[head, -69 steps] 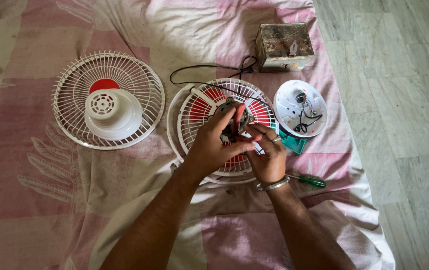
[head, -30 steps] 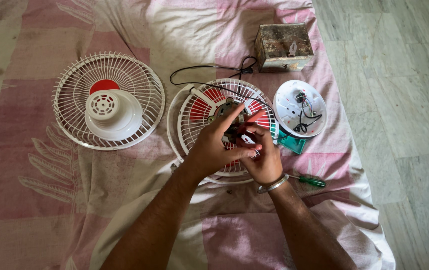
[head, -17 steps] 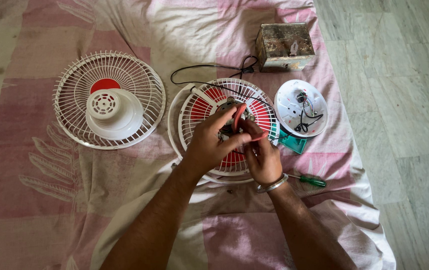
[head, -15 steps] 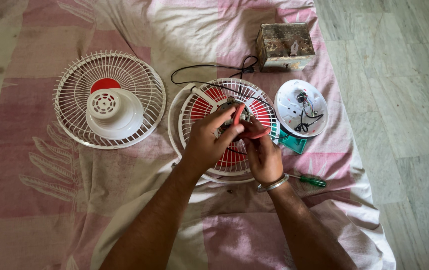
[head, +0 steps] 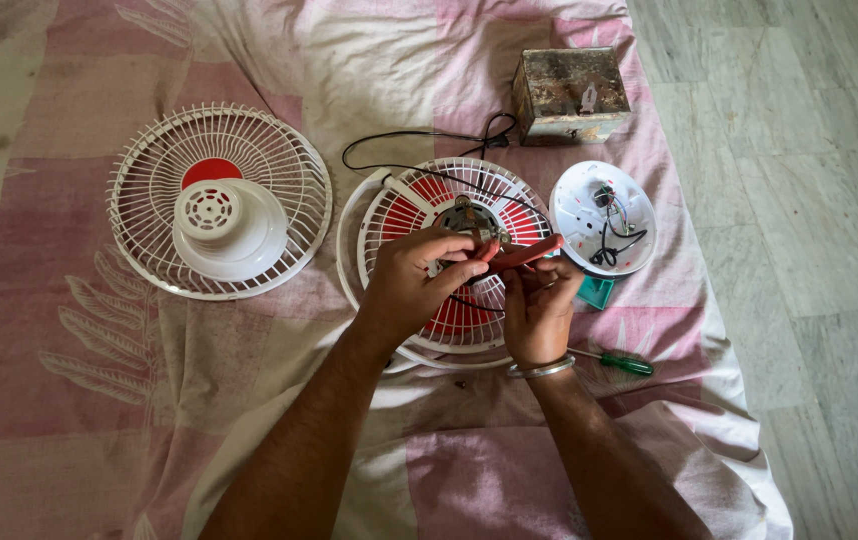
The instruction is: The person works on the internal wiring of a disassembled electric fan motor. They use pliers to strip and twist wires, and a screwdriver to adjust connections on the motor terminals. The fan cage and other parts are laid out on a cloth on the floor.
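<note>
A white fan grille with red blades (head: 417, 212) lies on the cloth, its bare metal motor (head: 469, 217) at the centre. My left hand (head: 411, 282) rests over the grille with fingers pinched at the motor. My right hand (head: 539, 305) holds a red-handled tool (head: 529, 252), likely pliers, whose tip points at the motor. A black cord (head: 419, 140) runs from the motor toward the far side.
A second white grille (head: 154, 225) with a white cap (head: 229, 225) on it lies to the left. A white round base cover (head: 639, 200) with wires, a rusty metal box (head: 569, 92), a teal part (head: 596, 291) and a green-handled screwdriver (head: 621, 362) lie to the right. Marble floor (head: 809, 200) borders the pink cloth (head: 69, 390).
My right hand has turned the red-handled tool from upright between the hands to lying nearly level, pointing at the motor. My left hand has stayed on the motor.
</note>
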